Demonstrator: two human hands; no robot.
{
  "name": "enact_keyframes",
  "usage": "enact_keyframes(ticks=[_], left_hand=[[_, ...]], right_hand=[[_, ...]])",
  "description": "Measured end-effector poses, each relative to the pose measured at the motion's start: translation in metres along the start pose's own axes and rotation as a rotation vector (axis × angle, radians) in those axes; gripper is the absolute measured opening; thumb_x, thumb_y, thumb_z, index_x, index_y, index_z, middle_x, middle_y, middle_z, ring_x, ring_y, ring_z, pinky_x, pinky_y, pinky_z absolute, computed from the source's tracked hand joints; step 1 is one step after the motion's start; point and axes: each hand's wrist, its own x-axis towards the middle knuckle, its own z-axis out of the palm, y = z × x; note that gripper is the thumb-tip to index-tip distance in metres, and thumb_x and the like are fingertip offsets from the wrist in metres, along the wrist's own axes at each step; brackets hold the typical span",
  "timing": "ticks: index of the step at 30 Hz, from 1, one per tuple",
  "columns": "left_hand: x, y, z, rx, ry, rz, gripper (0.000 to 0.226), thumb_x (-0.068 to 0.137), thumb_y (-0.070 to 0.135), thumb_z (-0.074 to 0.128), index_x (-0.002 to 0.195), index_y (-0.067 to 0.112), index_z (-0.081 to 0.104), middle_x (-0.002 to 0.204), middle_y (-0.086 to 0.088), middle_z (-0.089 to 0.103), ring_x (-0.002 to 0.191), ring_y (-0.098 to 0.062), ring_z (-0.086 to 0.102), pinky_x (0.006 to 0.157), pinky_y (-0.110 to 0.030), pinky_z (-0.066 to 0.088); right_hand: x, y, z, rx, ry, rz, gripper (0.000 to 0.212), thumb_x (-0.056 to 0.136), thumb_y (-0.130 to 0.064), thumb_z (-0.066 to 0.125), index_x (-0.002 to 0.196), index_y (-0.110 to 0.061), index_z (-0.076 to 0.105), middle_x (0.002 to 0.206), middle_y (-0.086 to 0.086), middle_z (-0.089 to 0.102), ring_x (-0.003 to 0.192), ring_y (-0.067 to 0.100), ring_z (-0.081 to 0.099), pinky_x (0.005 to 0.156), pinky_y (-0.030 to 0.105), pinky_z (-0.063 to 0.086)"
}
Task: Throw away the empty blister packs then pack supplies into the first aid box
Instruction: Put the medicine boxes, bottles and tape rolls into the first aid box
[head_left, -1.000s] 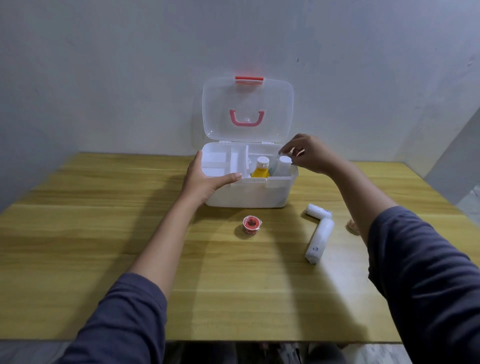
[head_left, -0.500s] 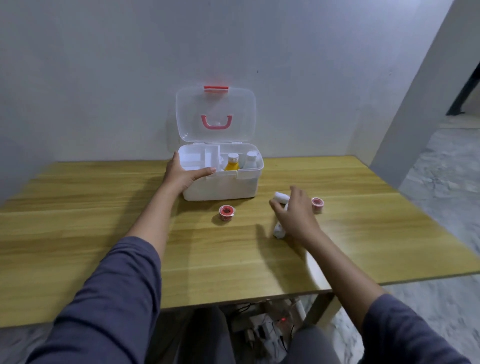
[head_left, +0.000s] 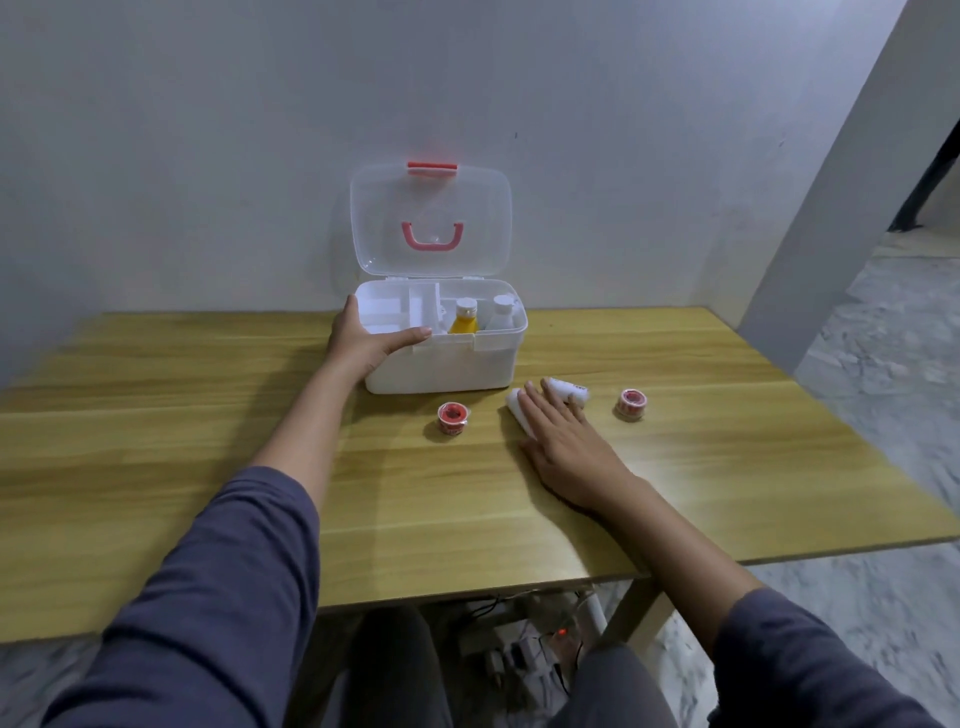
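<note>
Head view: our right hand (head_left: 563, 441) lay flat, fingers (head_left: 535, 402) spread over two white rolls (head_left: 569, 387) on the desk (head_left: 208, 415) near the first aid box (head_left: 441, 366) — left hand (head_left: 363, 343) bracing its rim. We judged it best to curl around one roll before lifting.

Dim, soft light; wide-angle bowing and blur at the edges.
</note>
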Motion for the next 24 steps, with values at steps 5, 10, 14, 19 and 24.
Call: enact_keyframes(ticks=[5,10,14,19,24], left_hand=[[0.002,-0.003,0.001,0.005,0.01,0.007,0.143,0.028,0.069,0.082,0.155,0.022,0.037,0.157,-0.003,0.046,0.145,-0.025,0.045,0.118,-0.046,0.042],[0.007,-0.008,0.003,-0.009,0.015,0.04,0.122,0.048,0.056,0.092,0.152,0.02,0.041,0.155,-0.003,0.049,0.143,-0.025,0.047,0.116,-0.044,0.043],[0.009,-0.008,0.004,-0.002,0.024,0.044,0.12,0.045,0.058,0.09,0.149,0.021,0.043,0.153,-0.003,0.05,0.141,-0.024,0.048,0.114,-0.042,0.044],[0.006,-0.007,0.004,-0.003,0.028,0.04,0.125,0.046,0.058,0.091,0.153,0.02,0.039,0.156,-0.004,0.048,0.143,-0.024,0.046,0.115,-0.041,0.043],[0.001,-0.005,0.005,0.015,0.046,0.034,0.123,0.04,0.06,0.089,0.148,0.02,0.044,0.151,-0.006,0.052,0.139,-0.025,0.05,0.113,-0.042,0.045]], right_hand=[[0.031,0.032,-0.007,-0.041,-0.045,0.054,0.057,0.099,-0.028,0.028,0.148,-0.014,0.002,0.159,0.007,-0.003,0.146,0.018,-0.01,0.118,0.036,-0.007],[0.047,0.047,-0.011,0.088,-0.06,0.187,0.056,0.099,-0.029,0.031,0.148,-0.015,0.008,0.159,0.012,0.002,0.147,0.026,0.002,0.118,0.036,0.002],[0.05,0.043,-0.006,0.157,0.035,0.226,0.052,0.097,-0.019,0.037,0.146,-0.016,0.021,0.151,0.018,0.026,0.133,0.038,0.028,0.111,0.041,0.021],[0.047,0.034,0.004,0.231,0.195,0.211,0.048,0.091,-0.004,0.041,0.139,-0.008,0.037,0.13,0.024,0.046,0.113,0.041,0.042,0.098,0.039,0.032],[0.049,0.032,-0.01,0.401,0.345,0.294,0.037,0.092,-0.004,0.042,0.127,0.006,0.037,0.118,0.029,0.049,0.105,0.04,0.047,0.072,0.026,0.024]])
